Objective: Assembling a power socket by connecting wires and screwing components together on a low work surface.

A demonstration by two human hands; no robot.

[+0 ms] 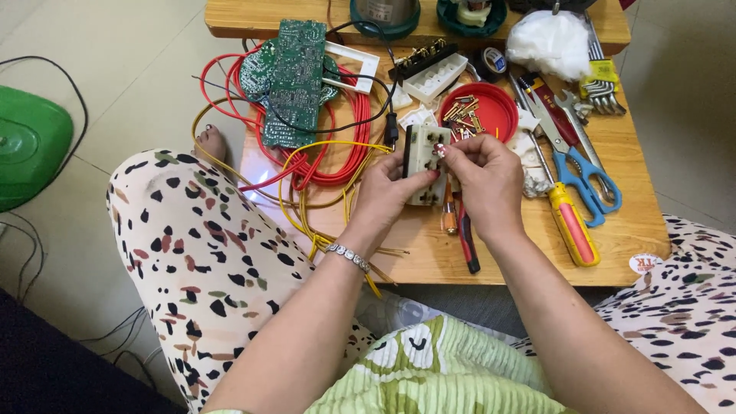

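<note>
Cream plastic socket block sits clamped in her left hand above the wooden table, right hand pinching something small at its top, assembly apparently unfinished with brass parts waiting in the red lid.

Cream socket block; red lid; green circuit board; blue-handled scissors; red and yellow wires.

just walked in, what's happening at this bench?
A seated person holds a cream socket block upright over a low wooden table. The left hand grips its side; the right hand pinches a small part at its top edge. Behind it sits a red lid holding brass bits. Green circuit boards lie on coiled red wire; a yellow-handled screwdriver and blue scissors lie to the right.
</note>
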